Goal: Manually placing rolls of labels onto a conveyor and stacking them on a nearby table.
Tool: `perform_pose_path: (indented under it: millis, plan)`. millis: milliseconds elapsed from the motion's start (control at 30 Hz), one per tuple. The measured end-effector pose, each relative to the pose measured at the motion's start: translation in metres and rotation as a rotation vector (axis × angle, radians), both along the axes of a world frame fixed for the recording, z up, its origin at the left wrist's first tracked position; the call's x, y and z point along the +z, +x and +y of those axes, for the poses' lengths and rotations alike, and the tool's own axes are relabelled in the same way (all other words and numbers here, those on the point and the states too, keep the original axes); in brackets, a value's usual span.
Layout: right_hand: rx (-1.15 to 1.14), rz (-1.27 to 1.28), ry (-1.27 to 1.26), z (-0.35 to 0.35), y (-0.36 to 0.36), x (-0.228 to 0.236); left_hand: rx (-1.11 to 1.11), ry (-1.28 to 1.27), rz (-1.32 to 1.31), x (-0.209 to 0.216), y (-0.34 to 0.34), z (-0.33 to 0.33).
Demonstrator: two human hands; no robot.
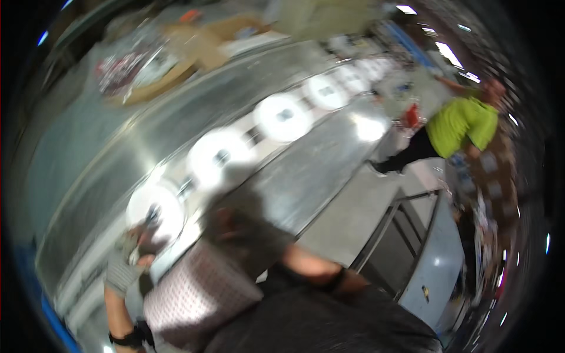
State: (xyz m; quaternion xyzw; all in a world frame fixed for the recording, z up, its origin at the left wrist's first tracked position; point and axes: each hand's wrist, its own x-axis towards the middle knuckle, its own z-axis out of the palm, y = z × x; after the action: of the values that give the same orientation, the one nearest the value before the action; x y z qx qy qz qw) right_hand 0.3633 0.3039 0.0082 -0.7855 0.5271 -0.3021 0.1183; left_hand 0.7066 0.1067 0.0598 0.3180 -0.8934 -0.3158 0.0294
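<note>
My left hand [125,269], in a grey knit glove, is at the lower left beside the nearest white disc [170,206]. Its fingers reach toward the disc's near edge, but blur hides whether they grip anything. A dark glove covers my right hand [238,232], which is over the near side of the line of discs; motion smears its fingers. Between my forearms sits a large pale cylinder [197,288] with a small reddish pattern, close against my body. Further white discs [282,117], each with a dark hub, run away in a row toward the upper right.
Metal tabletops [306,167] flank the row of discs. Beyond them lie an open cardboard box [206,50] and clear plastic wrapping [132,67]. A person in a yellow-green shirt [462,126] stands at the right, near a metal frame with a pale panel [438,265].
</note>
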Motion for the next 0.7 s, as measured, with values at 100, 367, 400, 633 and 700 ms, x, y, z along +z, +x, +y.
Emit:
perform_pose_path:
  millis: [100,367,400,633,700]
  plan:
    - [-0.270,-0.764,0.885,0.033,0.043,0.059,-0.029,0.236,0.052,0.069,-0.003,0.068]
    - [-0.059,-0.537,0.498,0.035,0.100,0.069,0.094,-0.209,-0.164,0.060,-0.012,0.133]
    - [-0.099,-0.740,0.747,0.032,0.097,0.062,0.084,-0.192,-0.145,0.055,-0.004,0.130]
    - [0.007,-1.462,1.082,-0.026,0.050,0.080,0.064,-0.345,-0.056,0.067,-0.002,0.161]
    - [-0.026,-1.378,0.969,-0.045,0.049,0.069,0.138,-0.354,-0.090,0.065,-0.001,0.153]
